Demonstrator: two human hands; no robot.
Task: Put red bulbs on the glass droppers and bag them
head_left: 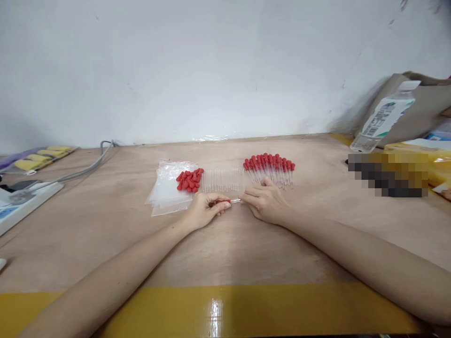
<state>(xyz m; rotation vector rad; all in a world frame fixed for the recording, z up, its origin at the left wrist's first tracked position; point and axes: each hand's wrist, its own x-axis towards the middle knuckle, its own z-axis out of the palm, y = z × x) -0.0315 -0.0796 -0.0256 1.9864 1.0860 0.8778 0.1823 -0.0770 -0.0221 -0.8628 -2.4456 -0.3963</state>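
My left hand [205, 209] pinches a red rubber dropper bulb [223, 202] between thumb and fingers. A clear glass dropper tube [235, 201] runs from the bulb toward my right hand [265, 203], whose fingers are closed at the tube's far end. Just beyond my hands lies a row of clear glass tubes [221, 180]. Loose red bulbs [190, 180] form a pile behind my left hand, partly on clear plastic bags [168, 187]. Past my right hand, droppers with red bulbs [269, 162] lie fanned out, their tube ends partly hidden by that hand.
A water bottle [385, 117] leans by a grey bag [424, 105] at the right, near yellow packaging [439, 157]. At the left are a power strip [30, 204], a grey cable [86, 169] and a yellow-and-purple packet [38, 157]. Yellow tape [169, 310] lines the table's front edge.
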